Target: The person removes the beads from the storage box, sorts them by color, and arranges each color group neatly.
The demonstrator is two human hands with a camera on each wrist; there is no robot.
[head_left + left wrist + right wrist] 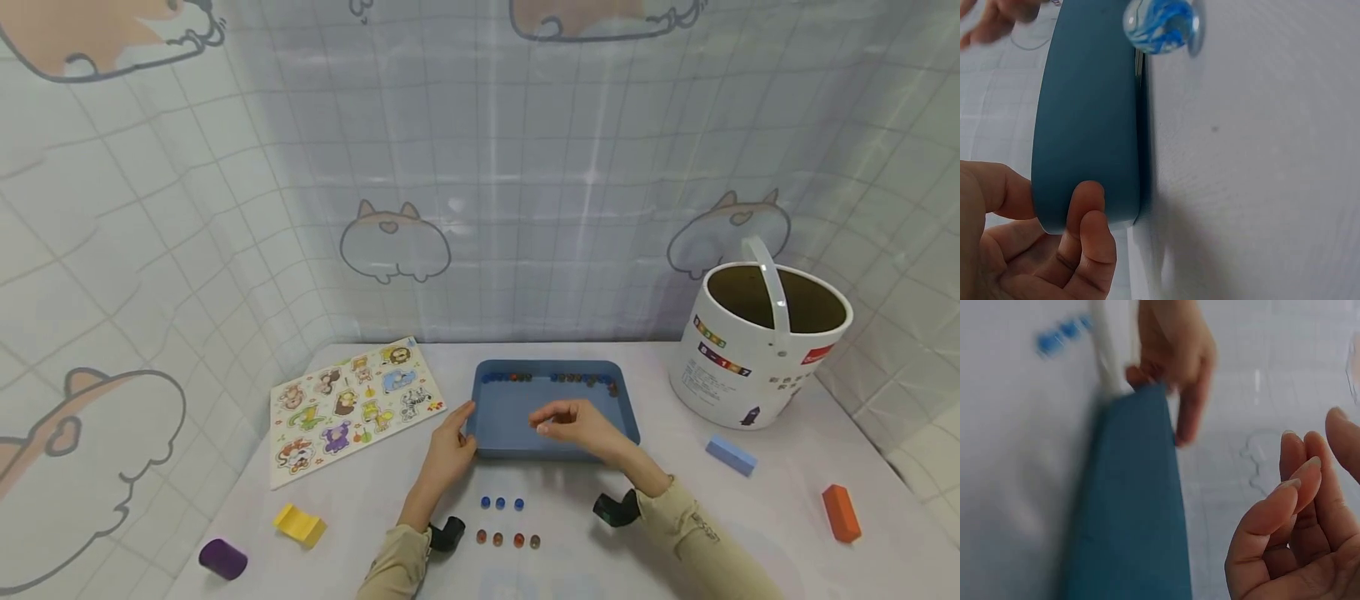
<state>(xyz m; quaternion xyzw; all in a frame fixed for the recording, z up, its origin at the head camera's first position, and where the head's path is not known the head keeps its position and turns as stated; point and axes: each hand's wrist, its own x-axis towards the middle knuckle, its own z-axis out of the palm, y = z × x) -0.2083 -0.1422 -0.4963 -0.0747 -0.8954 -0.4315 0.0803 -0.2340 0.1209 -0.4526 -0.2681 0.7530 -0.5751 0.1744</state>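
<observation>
A blue tray (517, 429) lies on the table, with several small marbles (570, 377) lined up along its far wall and far right corner. My left hand (448, 450) holds the tray's near left corner, its fingertips (1088, 200) against the outer wall. Over the tray's interior is my right hand (581, 425), with loosely bent fingers. In the right wrist view its fingertips (1285, 497) hold nothing visible. Three blue marbles (500, 503) sit in a row in front of the tray; nearer still is a row of several reddish and brown marbles (498, 539).
An animal picture board (352, 408) lies to the left. A yellow block (300, 526) and a purple cylinder (222, 559) are at front left. On the right stand a white bucket (720, 367), a blue block (731, 456) and an orange block (842, 514). A patterned curtain (480, 208) hangs behind.
</observation>
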